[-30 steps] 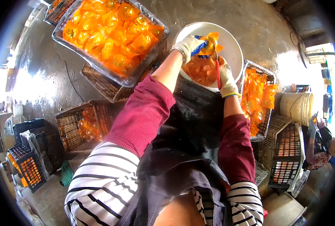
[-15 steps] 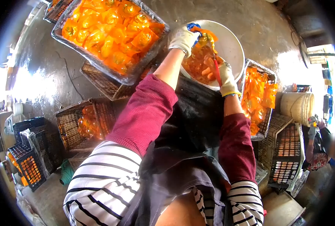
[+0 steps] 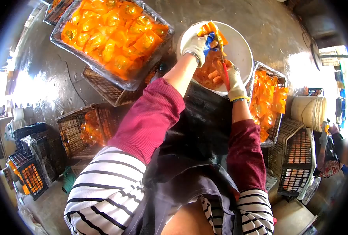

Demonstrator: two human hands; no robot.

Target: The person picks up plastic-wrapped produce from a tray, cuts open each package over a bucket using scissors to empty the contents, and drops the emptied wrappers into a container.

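Note:
My left hand [image 3: 199, 46], in a white glove with blue fingertips, is closed on an orange plastic packet [image 3: 210, 29] above a white bucket [image 3: 242, 39]. My right hand [image 3: 236, 83], in a white glove with orange-coated fingers, grips red-handled shears [image 3: 225, 75]. Their blades point up toward the packet, beside my left fingers; whether they touch it I cannot tell. Reddish-orange scraps [image 3: 205, 76] lie in the bucket below both hands. What the packet contains is hidden.
A plastic-lined crate [image 3: 131, 80] of orange-wrapped round pieces stands at upper left. Another crate [image 3: 277, 125] with orange packets sits right of the bucket. Brown crates [image 3: 74, 133] stand lower left, a cream bucket [image 3: 315, 109] at right. Another person [image 3: 330, 156] is at far right.
My left hand has moved slightly right and down over the bucket, and the packet now points upward from it. My right hand with the shears has barely moved.

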